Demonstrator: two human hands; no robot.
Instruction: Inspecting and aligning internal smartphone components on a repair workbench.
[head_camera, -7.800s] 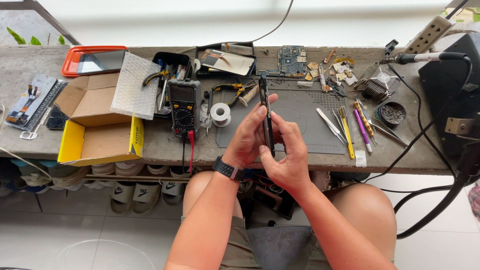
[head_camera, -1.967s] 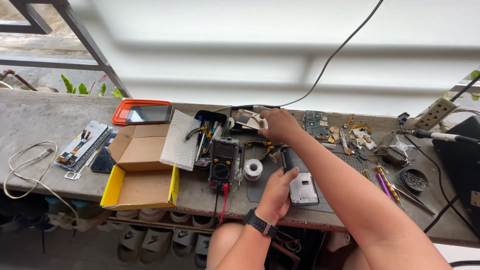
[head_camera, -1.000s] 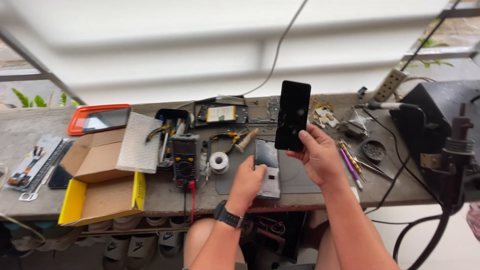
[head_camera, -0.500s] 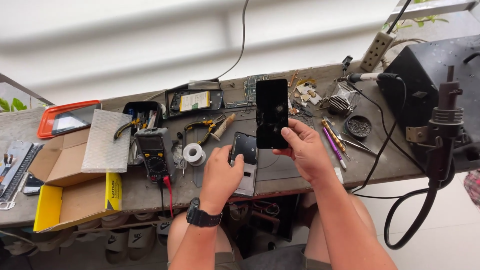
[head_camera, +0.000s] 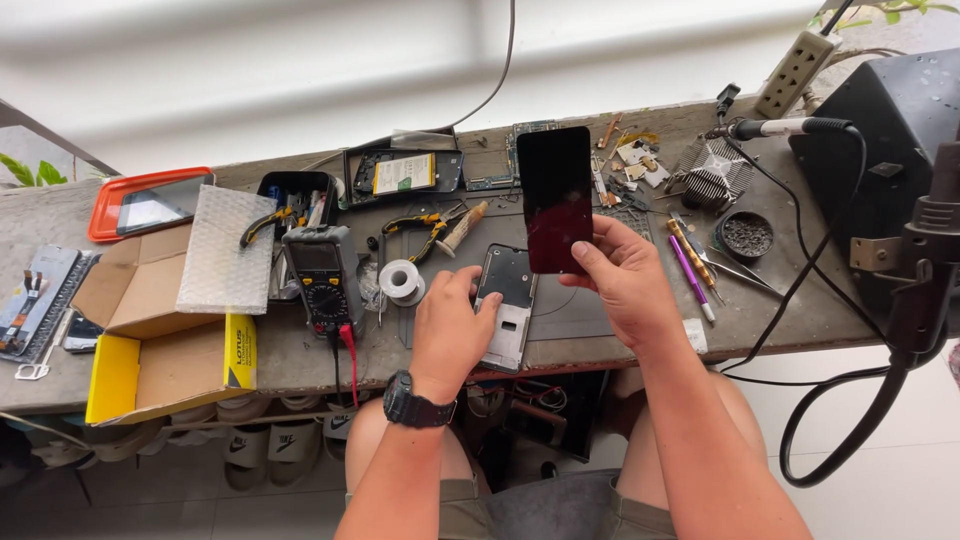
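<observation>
My right hand (head_camera: 625, 280) holds a black phone screen panel (head_camera: 555, 197) upright by its lower edge, above the workbench. My left hand (head_camera: 450, 322), with a black wristwatch, rests on a grey phone frame (head_camera: 508, 305) that lies flat on the dark work mat (head_camera: 570, 312), fingers on its left edge. The screen panel hangs just above and right of the frame, apart from it.
A multimeter (head_camera: 322, 280), solder spool (head_camera: 402, 279), pliers (head_camera: 425, 225) and an opened phone body (head_camera: 402, 175) lie left of the mat. A yellow cardboard box (head_camera: 160, 330) with bubble wrap sits at far left. Tweezers and picks (head_camera: 690, 265), a heat sink and a black soldering station (head_camera: 890, 160) stand right.
My right hand picked up the screen panel from the back of the bench and brought it over the mat. My left hand stayed on the phone frame. The view shifted.
</observation>
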